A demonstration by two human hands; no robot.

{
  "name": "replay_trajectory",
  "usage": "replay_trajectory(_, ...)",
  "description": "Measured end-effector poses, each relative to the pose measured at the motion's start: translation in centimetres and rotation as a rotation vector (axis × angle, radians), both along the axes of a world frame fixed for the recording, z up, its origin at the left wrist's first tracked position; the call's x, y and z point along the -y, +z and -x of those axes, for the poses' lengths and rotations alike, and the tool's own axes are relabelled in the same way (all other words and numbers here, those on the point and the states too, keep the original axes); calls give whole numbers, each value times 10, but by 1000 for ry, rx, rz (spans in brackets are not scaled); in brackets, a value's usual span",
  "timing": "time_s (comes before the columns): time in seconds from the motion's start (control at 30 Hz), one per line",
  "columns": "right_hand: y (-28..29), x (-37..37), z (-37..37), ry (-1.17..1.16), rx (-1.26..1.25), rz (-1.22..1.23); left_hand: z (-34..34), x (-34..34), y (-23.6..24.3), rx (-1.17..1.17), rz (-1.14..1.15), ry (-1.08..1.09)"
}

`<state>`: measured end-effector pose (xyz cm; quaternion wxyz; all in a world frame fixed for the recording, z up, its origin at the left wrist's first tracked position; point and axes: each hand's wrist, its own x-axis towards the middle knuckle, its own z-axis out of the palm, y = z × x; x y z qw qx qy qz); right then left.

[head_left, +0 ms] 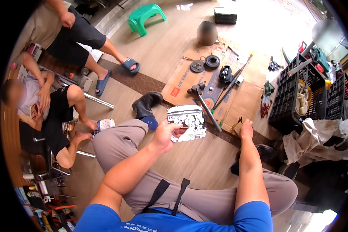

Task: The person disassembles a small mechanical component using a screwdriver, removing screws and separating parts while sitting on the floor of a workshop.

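Partly within left grip (164, 136): metal mechanism (193, 120)

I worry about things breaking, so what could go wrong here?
The metal mechanism is held only by the left hand, so it might slip and fall. The hammer-like tool lies loose by the cardboard's near edge, so someone could trip over it.
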<state>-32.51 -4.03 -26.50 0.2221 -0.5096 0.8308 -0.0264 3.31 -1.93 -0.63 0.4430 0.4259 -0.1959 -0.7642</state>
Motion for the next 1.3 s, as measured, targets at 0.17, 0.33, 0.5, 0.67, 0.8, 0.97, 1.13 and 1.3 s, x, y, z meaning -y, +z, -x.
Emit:
replay_trajectory(0.17,3,-13,5,19,84,108,-9,-6,8,-43,48,31)
replay_trajectory(0.33,40,37,38,-176,354,698,20,13,21,-203,169,8)
replay_trajectory(0.5,259,50,-106,252,1153,769,-15,6,40,-117,276,178)
replay_trajectory(0.67,392,6,-158,701,562,700,0,18,60,-150,365,311)
replay_trajectory(0.8,402,-23,-169,679,383,796,23,8,90,-227,290,366)
replay_trajectory(0.97,375,-40,-177,329,713,594,44,-2,91,-146,372,376)
replay_trajectory(1.13,359,-46,-185,340,699,607,60,-12,95,201,481,256)
replay_trajectory(1.3,366,-33,-184,158,1214,401,62,-5,84,231,561,220)
